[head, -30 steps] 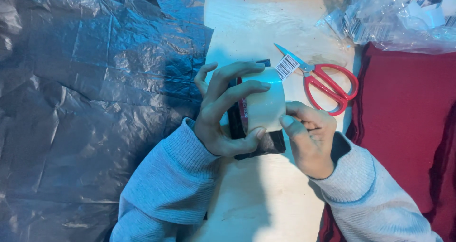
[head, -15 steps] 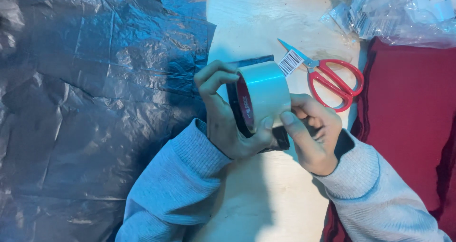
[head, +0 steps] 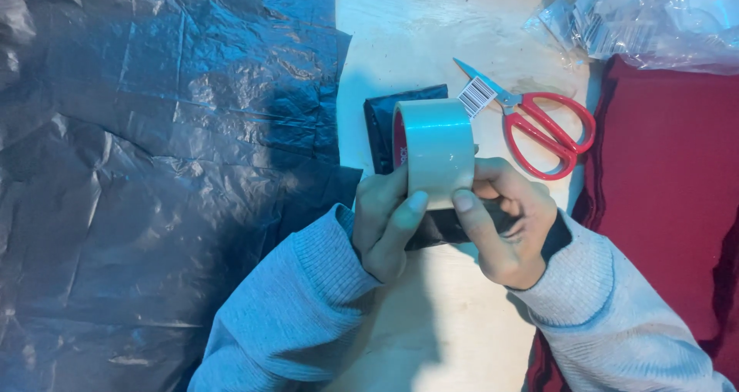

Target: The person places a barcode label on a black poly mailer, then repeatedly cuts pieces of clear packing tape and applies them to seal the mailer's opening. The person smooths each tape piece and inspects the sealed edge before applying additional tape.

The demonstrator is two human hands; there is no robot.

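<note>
The roll of tape (head: 436, 149) stands on edge between my hands, just above the pale table (head: 431, 22), its red core showing on the left rim. My left hand (head: 385, 222) grips it from the left, thumb pressed flat on the band, and my right hand (head: 508, 222) clasps it from the right, its thumb beside the other on the tape face, so both hands are closed on the roll. Under it lies a folded piece of dark plastic (head: 396, 115), partly hidden by my fingers. Just beyond, nearly touching the roll, a pair of red-handled scissors (head: 546, 130) rests with a barcode tag by the blades. A large sheet of dark plastic (head: 154, 169) covers the left side, red cloth (head: 670, 207) the right, and a clear bag (head: 647, 18) sits at the top right. I think the risk is that the loose tape end is hard to find; a slipping thumb could tilt the roll onto the scissors.
</note>
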